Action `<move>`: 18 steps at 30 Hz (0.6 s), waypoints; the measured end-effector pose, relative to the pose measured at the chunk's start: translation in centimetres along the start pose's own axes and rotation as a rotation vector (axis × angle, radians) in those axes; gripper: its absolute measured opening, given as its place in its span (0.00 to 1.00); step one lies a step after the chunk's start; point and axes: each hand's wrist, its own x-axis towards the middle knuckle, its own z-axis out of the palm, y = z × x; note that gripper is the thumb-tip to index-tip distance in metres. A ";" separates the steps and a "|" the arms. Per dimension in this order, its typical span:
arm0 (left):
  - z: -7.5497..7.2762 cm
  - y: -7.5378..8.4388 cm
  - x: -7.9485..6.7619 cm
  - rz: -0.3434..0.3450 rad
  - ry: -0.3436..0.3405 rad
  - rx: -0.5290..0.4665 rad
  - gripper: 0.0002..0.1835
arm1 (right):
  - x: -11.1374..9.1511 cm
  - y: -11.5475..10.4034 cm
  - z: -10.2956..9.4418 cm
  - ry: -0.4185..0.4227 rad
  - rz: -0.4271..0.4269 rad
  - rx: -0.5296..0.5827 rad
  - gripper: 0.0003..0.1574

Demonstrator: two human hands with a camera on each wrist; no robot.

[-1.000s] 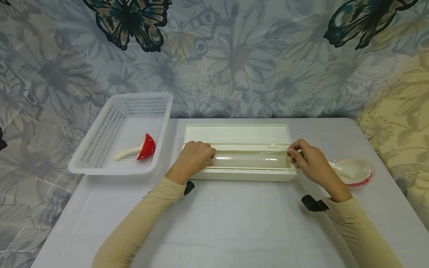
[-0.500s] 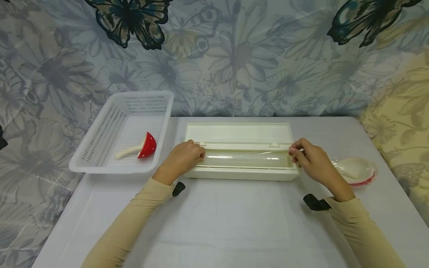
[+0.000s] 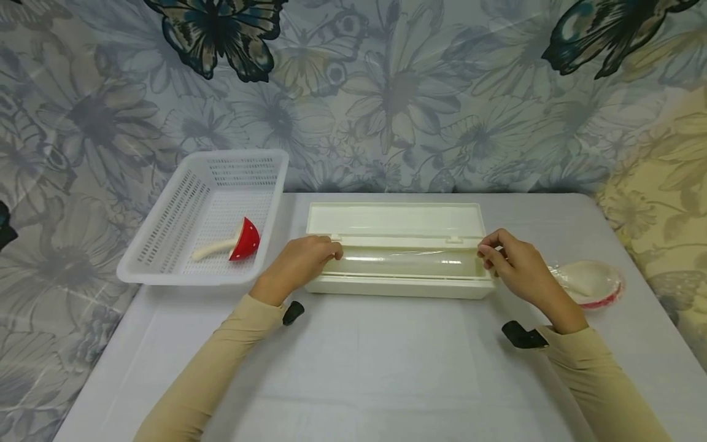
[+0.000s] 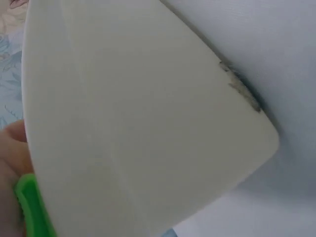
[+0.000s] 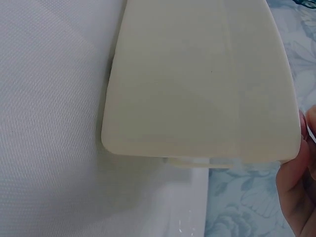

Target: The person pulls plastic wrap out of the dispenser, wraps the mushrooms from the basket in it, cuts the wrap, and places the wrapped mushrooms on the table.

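A cream cling film dispenser box stands on the table with its lid raised at the back. Inside lies a shiny clear roll of cling film. My left hand is at the box's left end, curled fingers pinching the film's edge, fingertips partly hidden. At the right end my right hand pinches the film's other side between thumb and finger. The left wrist view shows the box's end wall and a green piece by the hand. The right wrist view shows the other end wall beside the thumb.
At the left a white perforated basket holds a red ladle with white dots and a cream handle. A white bowl with a red underside, wrapped in clear plastic, sits behind my right wrist. Patterned cloth hangs behind the table.
My left hand has slid left along the film to the box's left end, then lowered slightly. My right hand has stayed pinching at the right end.
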 end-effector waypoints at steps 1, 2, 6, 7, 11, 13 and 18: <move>-0.1 0.1 0.1 0.001 -0.017 0.005 0.09 | 0.0 0.0 0.0 0.000 0.001 0.001 0.11; -0.2 0.2 0.1 0.002 -0.030 0.014 0.10 | 0.0 0.0 0.0 0.000 0.002 0.001 0.11; -0.4 0.4 0.2 -0.017 -0.074 0.030 0.07 | 0.0 0.1 0.0 0.001 0.005 0.000 0.11; -0.5 0.5 0.2 -0.020 -0.078 0.034 0.08 | 0.0 0.1 0.0 0.000 0.005 0.000 0.11; -0.5 0.6 0.3 -0.020 -0.064 0.047 0.09 | 0.0 0.2 0.1 0.007 0.000 -0.005 0.10; -0.4 0.7 0.3 -0.006 -0.035 0.064 0.06 | 0.0 0.2 0.1 0.012 -0.007 -0.008 0.10; 0.1 0.5 0.1 0.034 0.056 0.140 0.02 | 0.0 0.4 0.2 0.027 -0.027 -0.010 0.09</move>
